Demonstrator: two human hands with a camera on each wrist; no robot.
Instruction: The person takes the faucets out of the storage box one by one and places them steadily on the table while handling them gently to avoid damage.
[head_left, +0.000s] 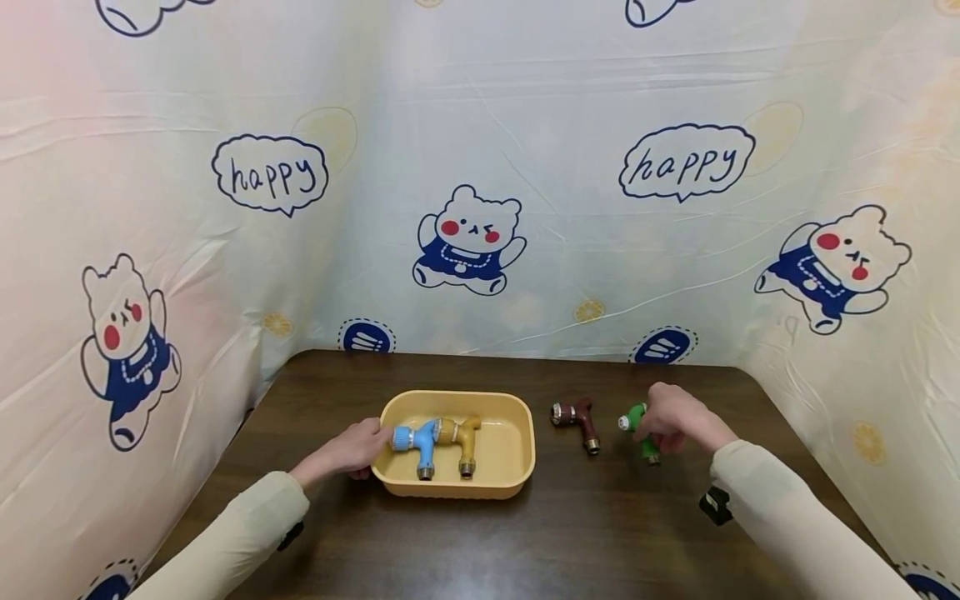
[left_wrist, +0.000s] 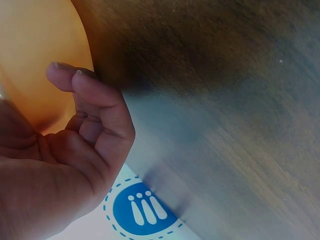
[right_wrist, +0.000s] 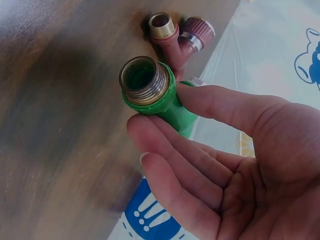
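Observation:
In the head view a green faucet (head_left: 649, 455) with a threaded metal end is at the right of the table. My right hand (head_left: 673, 417) pinches it between thumb and fingers, hiding part of its body. Up close in the right wrist view, its open threaded mouth faces the camera. My left hand (head_left: 360, 447) grips the left side of a pale yellow plastic basin (head_left: 517, 454), fingers curled below the rim. Inside the basin lie a blue faucet (head_left: 424, 448) and a mustard-yellow faucet (head_left: 468, 447), side by side. Between basin and right hand lies a maroon faucet (head_left: 582, 423).
All of this is on a dark brown wooden table (head_left: 480, 542). A pale curtain (head_left: 570, 250) printed with bears and the word "happy" hangs round the back and both sides. Dark straps sit at both sleeves.

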